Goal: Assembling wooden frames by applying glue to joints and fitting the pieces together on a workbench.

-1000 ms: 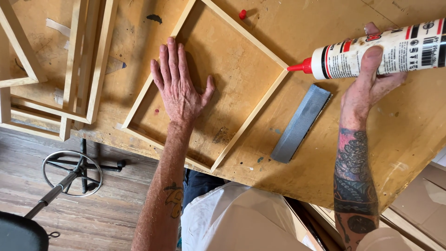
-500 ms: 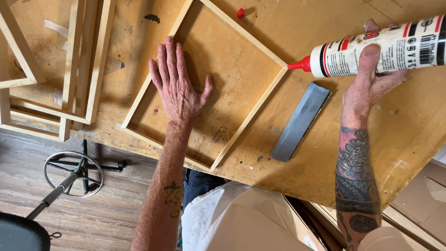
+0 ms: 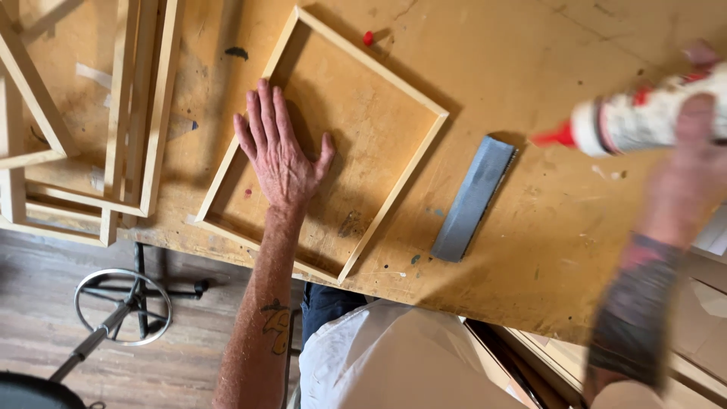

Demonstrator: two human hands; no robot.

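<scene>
- Head view: the left hand [image 3: 280, 155] lies flat, fingers spread, palm down inside a square wooden frame [image 3: 394, 193] on the workbench [image 3: 530, 60]. It grips nothing; its little-finger side lies at the frame's left rail and seems to pin the frame in place.
- Head view: the right hand [image 3: 693, 163] is blurred at the right edge, wrapped around a white glue tube [image 3: 651, 121] with a red nozzle [image 3: 553, 138]. The tube is held off the bench, the nozzle pointing left toward the frame but well apart from it.
- Head view: a flat grey metal bar [image 3: 473, 198] lies on the bench between the frame's right rail and the nozzle, just beside the rail without touching it.
- Head view: a small red cap [image 3: 368, 37] sits near the frame's top corner. More wooden frames [image 3: 140, 106] are stacked at the bench's left end, and a stool base [image 3: 121, 307] stands on the floor below.
- Risk, as I judge it: the nozzle is uncapped and in motion, so glue could drip onto the metal bar or the bench.
- Risk: the frame's lower corner reaches close to the bench edge; uneven pressure from the flat hand could slide it or rack its corners out of square.
- Risk: the little cap lies loose and could easily be knocked off the bench.
</scene>
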